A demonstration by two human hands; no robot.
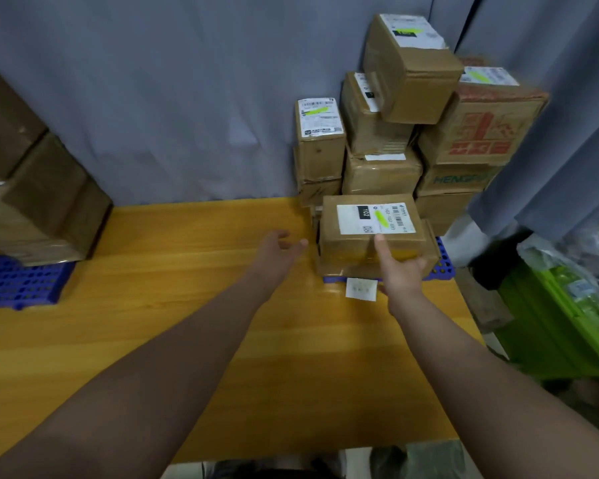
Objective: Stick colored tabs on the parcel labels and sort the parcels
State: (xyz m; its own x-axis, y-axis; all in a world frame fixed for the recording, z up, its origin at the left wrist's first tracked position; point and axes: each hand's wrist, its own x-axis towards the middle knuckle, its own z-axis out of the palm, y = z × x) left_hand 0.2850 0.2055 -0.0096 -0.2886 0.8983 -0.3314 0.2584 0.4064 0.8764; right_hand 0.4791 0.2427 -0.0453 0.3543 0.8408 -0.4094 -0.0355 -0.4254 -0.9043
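Front parcel (346, 248): a brown cardboard box at the far right of the table, lying flat on a second, wider parcel (339, 267).
Label (355, 221): white, on the front parcel's top face, with a black block marked 102 and a barcode.
Tab (381, 216): a green strip stuck across the middle of that label.
Right hand (400, 274): index finger (381, 247) stretched straight, its tip on the parcel's near top edge just below the label; the other fingers look folded and the thumb sticks out to the side. It grips nothing.
Left hand (274, 250): fingers spread and relaxed, holding nothing, above the table just left of the front parcel with a small gap between.
Tab sheet (361, 289): a small white sheet flat on the table, just beside the right wrist and near the lower parcel's front.
Right pallet (441, 261): blue plastic grid under the two front parcels.
Rear stack (381, 174): cardboard parcels piled behind the front one, several showing green tabs on their labels; the top box (419, 81) sits tilted.
Left stack (42, 202): large brown boxes on another blue pallet (14, 281), well apart from the hands.
Table (325, 375): yellow wood.
Backdrop: grey curtain (153, 98); a green crate (550, 323) stands right of the table.
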